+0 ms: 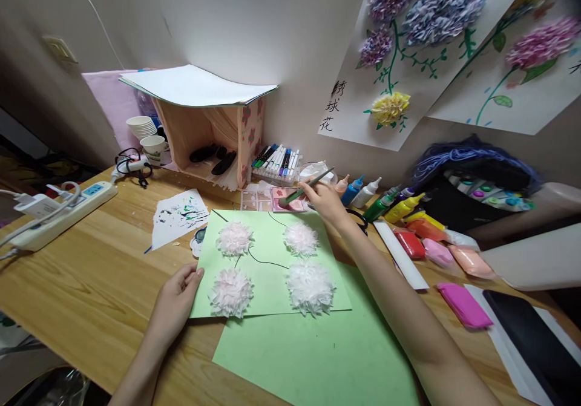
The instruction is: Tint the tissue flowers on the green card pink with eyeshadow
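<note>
My right hand [325,199] is closed around a green-handled brush [313,183]. The brush's soft head rests at a small pink palette [276,203] behind the paper. My left hand [178,294] pinches the left edge of a light green sheet [267,285], thumb on top. Four fluffy paper flowers sit on this sheet: pale pink ones at the upper left [235,238], upper right [301,239] and lower left [231,292], and a whiter one [311,287] at the lower right. Thin dark curved lines run between them.
A larger green sheet [313,357] lies underneath. Behind stand markers [278,159], a pink box [252,130] and paint bottles [385,205]. At right are clay packets [411,244] and a black phone [531,333]; at left, a power strip [68,218] and a paint-stained paper [179,217].
</note>
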Action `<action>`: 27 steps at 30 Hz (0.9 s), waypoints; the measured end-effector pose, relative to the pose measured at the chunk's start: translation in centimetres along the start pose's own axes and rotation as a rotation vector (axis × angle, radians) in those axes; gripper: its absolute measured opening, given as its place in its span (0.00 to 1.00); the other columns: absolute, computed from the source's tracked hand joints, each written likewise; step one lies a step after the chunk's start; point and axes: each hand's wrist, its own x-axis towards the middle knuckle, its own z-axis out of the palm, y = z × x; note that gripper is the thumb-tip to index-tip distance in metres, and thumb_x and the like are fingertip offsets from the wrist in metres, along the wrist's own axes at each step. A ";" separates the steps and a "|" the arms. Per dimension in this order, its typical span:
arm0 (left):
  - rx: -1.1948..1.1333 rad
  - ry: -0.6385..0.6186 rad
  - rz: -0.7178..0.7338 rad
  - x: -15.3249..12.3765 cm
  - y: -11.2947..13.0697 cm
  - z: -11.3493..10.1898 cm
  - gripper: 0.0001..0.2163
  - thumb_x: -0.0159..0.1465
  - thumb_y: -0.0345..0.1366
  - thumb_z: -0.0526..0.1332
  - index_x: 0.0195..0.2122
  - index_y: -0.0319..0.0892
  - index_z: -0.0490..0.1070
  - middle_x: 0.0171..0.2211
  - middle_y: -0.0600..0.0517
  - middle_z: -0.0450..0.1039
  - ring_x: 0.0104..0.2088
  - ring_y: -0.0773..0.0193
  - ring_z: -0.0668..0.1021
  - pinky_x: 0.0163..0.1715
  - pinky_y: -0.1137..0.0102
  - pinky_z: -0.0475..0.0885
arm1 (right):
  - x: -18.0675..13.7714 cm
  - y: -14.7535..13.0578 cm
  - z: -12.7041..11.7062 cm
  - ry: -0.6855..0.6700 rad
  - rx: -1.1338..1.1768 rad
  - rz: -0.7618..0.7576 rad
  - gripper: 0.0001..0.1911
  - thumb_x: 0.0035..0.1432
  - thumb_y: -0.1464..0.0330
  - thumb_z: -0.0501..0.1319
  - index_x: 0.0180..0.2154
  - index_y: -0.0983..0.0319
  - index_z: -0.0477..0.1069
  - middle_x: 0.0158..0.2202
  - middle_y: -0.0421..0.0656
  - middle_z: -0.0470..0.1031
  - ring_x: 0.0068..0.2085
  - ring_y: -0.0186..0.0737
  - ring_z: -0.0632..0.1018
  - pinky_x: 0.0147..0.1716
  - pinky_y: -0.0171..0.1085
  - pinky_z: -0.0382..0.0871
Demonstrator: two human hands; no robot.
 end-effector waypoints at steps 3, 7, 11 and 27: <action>0.005 0.010 0.012 0.0 0.0 0.0 0.28 0.47 0.53 0.66 0.42 0.36 0.71 0.32 0.49 0.78 0.29 0.62 0.74 0.26 0.74 0.69 | 0.3 0.1 -0.3 0.061 0.130 0.111 0.23 0.57 0.49 0.54 0.29 0.62 0.71 0.23 0.44 0.76 0.25 0.42 0.75 0.27 0.38 0.67; -0.010 0.012 0.004 0.1 0.2 0.0 0.28 0.45 0.53 0.67 0.41 0.37 0.72 0.32 0.48 0.78 0.29 0.60 0.76 0.27 0.73 0.70 | 0.3 -0.4 -2.0 0.146 0.419 0.264 0.27 0.53 0.44 0.55 0.28 0.63 0.70 0.18 0.43 0.73 0.19 0.37 0.71 0.20 0.36 0.65; -0.004 0.021 -0.002 0.0 0.3 0.0 0.28 0.44 0.53 0.67 0.41 0.37 0.73 0.31 0.48 0.78 0.28 0.59 0.76 0.25 0.73 0.69 | -1.7 -0.7 -3.9 0.080 0.466 0.269 0.27 0.54 0.45 0.54 0.28 0.63 0.70 0.18 0.42 0.72 0.19 0.35 0.70 0.20 0.34 0.64; 0.038 0.061 -0.001 0.1 0.1 0.1 0.21 0.49 0.49 0.65 0.39 0.40 0.73 0.30 0.51 0.78 0.30 0.60 0.77 0.24 0.74 0.71 | -6.4 -2.4 -8.0 -0.199 -0.253 -0.063 0.17 0.64 0.59 0.50 0.30 0.62 0.69 0.24 0.41 0.72 0.27 0.37 0.72 0.30 0.37 0.62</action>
